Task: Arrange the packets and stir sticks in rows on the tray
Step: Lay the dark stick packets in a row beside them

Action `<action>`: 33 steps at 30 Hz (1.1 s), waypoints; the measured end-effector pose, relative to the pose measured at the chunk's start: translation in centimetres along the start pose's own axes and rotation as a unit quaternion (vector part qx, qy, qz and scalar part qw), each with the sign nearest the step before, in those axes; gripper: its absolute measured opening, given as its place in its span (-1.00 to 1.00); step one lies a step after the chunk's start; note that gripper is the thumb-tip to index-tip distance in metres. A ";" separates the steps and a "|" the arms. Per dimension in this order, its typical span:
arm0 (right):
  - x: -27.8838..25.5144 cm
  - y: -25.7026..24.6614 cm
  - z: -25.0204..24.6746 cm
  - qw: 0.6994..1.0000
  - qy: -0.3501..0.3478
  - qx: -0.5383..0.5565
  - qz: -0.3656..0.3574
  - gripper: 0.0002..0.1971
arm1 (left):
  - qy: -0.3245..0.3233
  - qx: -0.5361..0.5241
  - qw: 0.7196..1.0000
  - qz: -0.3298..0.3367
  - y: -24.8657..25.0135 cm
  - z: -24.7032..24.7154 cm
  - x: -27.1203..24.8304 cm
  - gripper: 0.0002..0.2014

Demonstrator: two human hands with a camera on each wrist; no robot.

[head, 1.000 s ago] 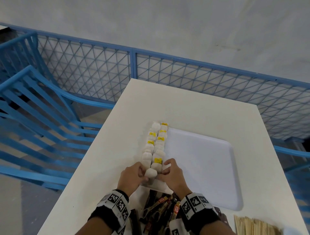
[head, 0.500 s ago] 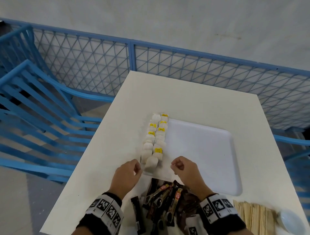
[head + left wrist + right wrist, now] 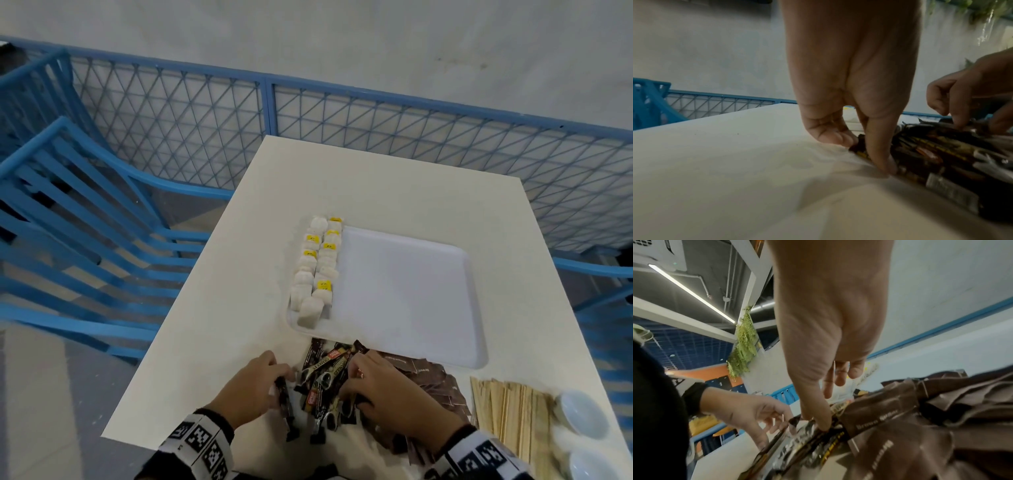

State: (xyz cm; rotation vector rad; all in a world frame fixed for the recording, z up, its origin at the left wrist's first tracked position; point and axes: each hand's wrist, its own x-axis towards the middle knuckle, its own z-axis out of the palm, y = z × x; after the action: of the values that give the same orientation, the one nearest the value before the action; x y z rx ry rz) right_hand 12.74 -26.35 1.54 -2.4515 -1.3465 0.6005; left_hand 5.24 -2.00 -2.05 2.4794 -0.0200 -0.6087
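Note:
Two rows of white creamer packets [image 3: 317, 270], some with yellow labels, lie along the left edge of the white tray [image 3: 411, 294]. In front of the tray is a loose pile of dark stick packets [image 3: 325, 377]. My left hand [image 3: 282, 377] is at the pile's left side and pinches one dark stick packet [image 3: 860, 144] between thumb and curled fingers. At the pile's right side my right hand [image 3: 352, 377] has curled fingers, and its thumb [image 3: 822, 423] presses into the sticks, gripping one. Brown flat packets [image 3: 435, 380] lie under and beside that hand. Wooden stir sticks [image 3: 510, 414] lie further right.
Two small white bowls [image 3: 582, 414] stand at the table's near right corner. A blue chair [image 3: 85, 222] stands left of the table and a blue mesh fence [image 3: 376, 137] runs behind it. Most of the tray's surface is bare.
Both hands have left the near end of the white packet rows and pulled back to the pile of dark stick packets, where they now take hold of sticks.

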 end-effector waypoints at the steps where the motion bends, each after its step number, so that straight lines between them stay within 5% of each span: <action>1: 0.0 -0.2 0.2 1.000 0.000 -0.015 -0.002 -0.66 | 0.001 0.015 1.000 0.007 0.0 0.1 -0.1 -0.65; 6: 0.0 -0.1 1.1 0.999 0.022 -0.029 0.004 -0.72 | 0.020 0.067 0.997 0.034 0.4 -0.3 -1.2 -0.80; 11: -0.3 -0.9 -0.4 0.994 0.077 0.075 -0.006 -0.77 | 0.012 0.009 0.999 0.028 -0.4 -1.4 -2.7 -0.88; 18: -0.3 -1.6 -2.9 0.920 0.185 0.331 0.102 -0.86 | -0.005 -0.127 0.990 -0.059 -0.4 -2.7 -4.0 -0.96; 24: -0.3 -1.4 -1.0 0.990 0.071 0.095 0.080 -0.80 | 0.016 -0.190 0.980 -0.051 2.3 -2.8 -1.7 -0.88; 30: 0.0 -0.4 0.1 0.997 0.001 -0.016 0.074 -0.55 | 0.089 -0.127 0.988 0.005 4.3 -1.5 1.9 -0.95; 33: 0.3 -0.1 0.8 0.996 -0.011 -0.055 0.071 -0.48 | 0.095 -0.060 0.994 -0.005 4.9 -0.2 3.4 -0.71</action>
State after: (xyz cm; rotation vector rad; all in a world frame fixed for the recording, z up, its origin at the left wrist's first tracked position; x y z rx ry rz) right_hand 12.37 -25.99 0.81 -2.6551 -1.2520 0.6025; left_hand 8.94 -6.46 -0.72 2.4105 0.0986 -0.3653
